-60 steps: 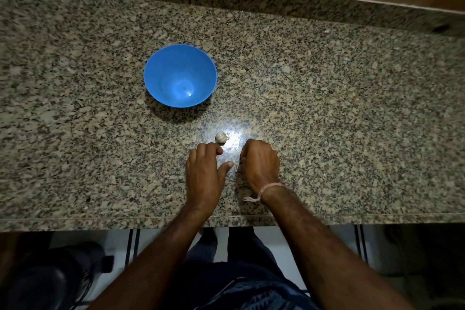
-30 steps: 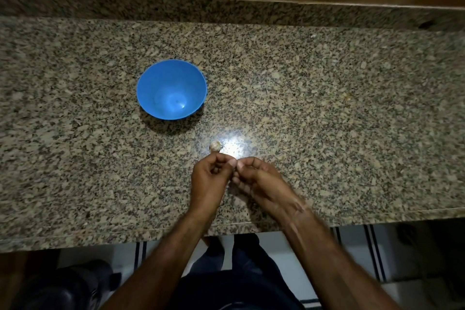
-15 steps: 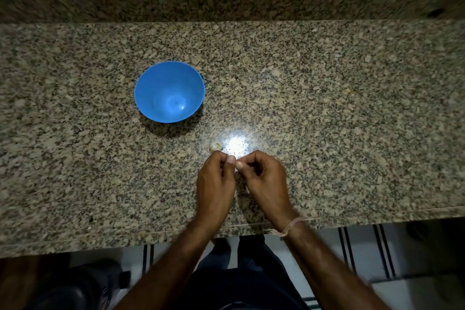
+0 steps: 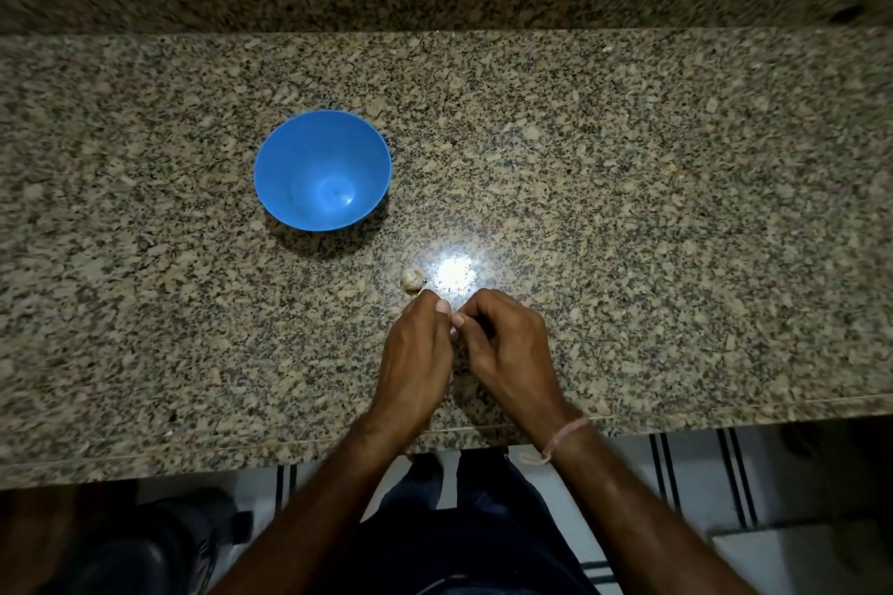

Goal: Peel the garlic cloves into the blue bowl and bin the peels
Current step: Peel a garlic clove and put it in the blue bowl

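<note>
At the near edge of the speckled granite surface [image 4: 676, 256], the left hand [image 4: 415, 353] and right hand [image 4: 507, 348] meet fingertip to fingertip. Each grip is narrow, pinching a small pale garlic clove [image 4: 453, 330] that is mostly hidden between them. Just beyond the left hand, a whitish papery garlic piece [image 4: 411, 280] lies on the surface. Farther off to the left stands the round blue plastic bowl [image 4: 323, 169], upright.

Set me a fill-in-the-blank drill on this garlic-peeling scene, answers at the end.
The ___ bowl is empty.
A loose garlic piece lies on the granite ___, just beyond the hands.
The left hand and right hand pinch a garlic clove ___ them.
The string band circles the ___ wrist.
Answers: blue; counter; between; right.
</note>
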A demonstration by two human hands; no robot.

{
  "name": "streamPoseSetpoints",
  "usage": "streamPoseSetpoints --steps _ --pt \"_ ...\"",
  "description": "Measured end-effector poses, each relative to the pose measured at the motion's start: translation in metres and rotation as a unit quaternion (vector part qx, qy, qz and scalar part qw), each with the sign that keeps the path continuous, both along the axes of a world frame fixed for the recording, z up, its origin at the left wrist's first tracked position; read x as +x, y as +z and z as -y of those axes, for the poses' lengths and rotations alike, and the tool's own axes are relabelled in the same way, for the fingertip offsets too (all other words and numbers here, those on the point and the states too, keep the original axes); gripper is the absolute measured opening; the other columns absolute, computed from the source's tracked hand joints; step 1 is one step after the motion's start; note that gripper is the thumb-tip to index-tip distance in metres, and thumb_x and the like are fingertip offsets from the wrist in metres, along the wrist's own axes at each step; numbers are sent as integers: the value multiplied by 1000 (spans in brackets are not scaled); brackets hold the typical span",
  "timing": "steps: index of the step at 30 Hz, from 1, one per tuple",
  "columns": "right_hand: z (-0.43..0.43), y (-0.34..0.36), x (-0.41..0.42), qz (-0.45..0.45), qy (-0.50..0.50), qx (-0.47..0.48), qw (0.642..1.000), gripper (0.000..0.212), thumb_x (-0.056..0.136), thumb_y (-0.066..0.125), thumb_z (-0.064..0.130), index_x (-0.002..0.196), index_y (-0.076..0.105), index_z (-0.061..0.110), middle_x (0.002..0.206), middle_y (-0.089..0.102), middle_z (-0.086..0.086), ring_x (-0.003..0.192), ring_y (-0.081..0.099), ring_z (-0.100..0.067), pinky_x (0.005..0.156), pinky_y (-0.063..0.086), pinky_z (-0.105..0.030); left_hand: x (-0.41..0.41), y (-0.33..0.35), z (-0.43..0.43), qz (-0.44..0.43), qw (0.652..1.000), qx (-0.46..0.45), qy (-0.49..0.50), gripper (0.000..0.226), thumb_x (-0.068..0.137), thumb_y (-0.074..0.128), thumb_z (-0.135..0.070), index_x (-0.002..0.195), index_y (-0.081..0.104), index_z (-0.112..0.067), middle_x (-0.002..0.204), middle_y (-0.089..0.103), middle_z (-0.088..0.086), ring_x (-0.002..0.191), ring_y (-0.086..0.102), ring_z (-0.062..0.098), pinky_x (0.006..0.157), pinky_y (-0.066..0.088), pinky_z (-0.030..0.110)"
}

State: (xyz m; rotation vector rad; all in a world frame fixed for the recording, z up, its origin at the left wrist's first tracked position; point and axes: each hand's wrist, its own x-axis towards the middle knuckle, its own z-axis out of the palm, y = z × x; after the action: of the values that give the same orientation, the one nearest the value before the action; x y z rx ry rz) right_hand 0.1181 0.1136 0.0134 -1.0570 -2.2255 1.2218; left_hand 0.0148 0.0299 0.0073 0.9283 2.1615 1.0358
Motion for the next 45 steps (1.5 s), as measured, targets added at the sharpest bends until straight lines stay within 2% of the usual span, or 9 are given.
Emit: streamPoseSetpoints --steps 4,9,14,19,25,30,36,41,45 --pt "1 1 -1 -33 -51 -256 965 23 98 71 24 76 70 17 70 68 2 67 62 -15 68 53 -35 -2 -1 4 -64 998 1 -16 30 109 25 -36 88 37 -19 80 43 -1 67 42 18 57 34 40" --pt "2 2 0 36 27 17 999 22 98 68 12 77 61 13 68 56 6 61 49 -8 57 37 -20 -5 2 0 251 963 -85 45 36 112 33 -32 93 56 -13 83 58 5 72 55 17 62 42 32" --pt "0 7 -4 -27 -79 -393 916 24 99 70 17 78 67 7 67 65 -4 61 60 -16 62 52 -34 -2 2 7 -36 999 -34 -9 29 112 32 -27 86 40 -17 75 41 -7 64 38 7 55 28 26" --pt "2 -1 -1 34 9 -21 999 20 97 70 15 78 65 13 68 63 3 62 57 -12 57 42 -20 -8 5 -3 345 931 -70 98 32 110 36 -24 84 50 -14 70 44 3 55 39 11 51 29 29" --pt "1 5 -4 -36 -77 -423 902 26 100 69 16 82 66 -2 70 65 -11 64 58 -23 59 50 -32 -6 -4 10 -34 998 -40 -27 28 111 36 -27 86 43 -17 76 44 -6 66 41 10 58 30 28" --pt "2 -8 1 33 15 -2 999 18 97 70 14 79 67 12 70 64 3 64 59 -11 58 45 -22 -12 2 -2 408 903 -73 117 35 109 40 -26 77 51 -18 65 40 -1 51 36 10 48 27 27" --pt "-4 9 -5 -42 -106 -531 840 22 100 67 12 79 67 5 70 64 -8 63 57 -19 60 53 -29 -13 -6 8 -142 986 0 -87 23 110 33 -31 89 38 -24 84 44 -5 72 40 13 57 27 24" --pt "1 -8 1 60 19 -40 997 22 97 69 13 76 63 15 65 58 9 57 50 -4 55 38 -16 -15 -8 4 261 962 -66 34 35 110 38 -22 76 49 -17 66 42 6 53 39 10 51 29 28" --pt "-6 -2 -2 -11 -28 -346 938 23 98 70 14 78 67 5 68 63 -7 58 57 -15 55 50 -25 -11 -8 9 16 999 -37 -33 28 110 39 -24 83 44 -19 75 44 -7 60 39 3 53 30 17"
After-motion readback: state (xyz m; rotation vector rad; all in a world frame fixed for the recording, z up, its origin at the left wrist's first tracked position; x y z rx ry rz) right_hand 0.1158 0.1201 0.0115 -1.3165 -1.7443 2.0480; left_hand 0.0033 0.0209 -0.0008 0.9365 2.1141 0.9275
